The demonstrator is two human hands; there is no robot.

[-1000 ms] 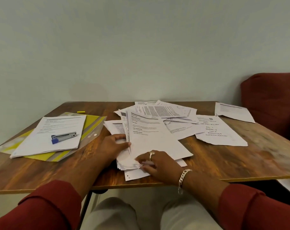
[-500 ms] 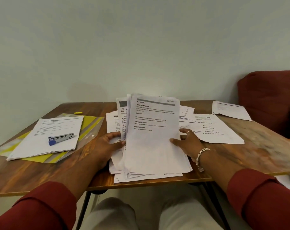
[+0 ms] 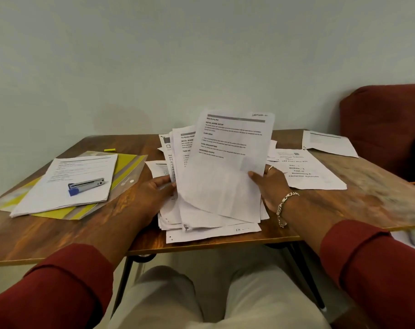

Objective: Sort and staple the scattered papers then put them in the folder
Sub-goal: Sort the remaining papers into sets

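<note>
A thick, uneven bunch of printed papers stands tilted up off the table's front middle. My left hand grips its left edge and my right hand, with a ring and a bracelet, grips its right edge. To the left a yellow and clear plastic folder lies flat with a neat pile of sheets on it. A blue and silver stapler rests on that pile. Loose sheets lie at the right: one with large print and one farther back.
The wooden table has its front edge close to my lap. A small yellow object lies at the back left. A dark red sofa stands at the right. A pale wall runs behind the table.
Both hands have gathered the papers from flat on the table and raised them upright. My right hand moved from the bunch's front edge to its right side.
</note>
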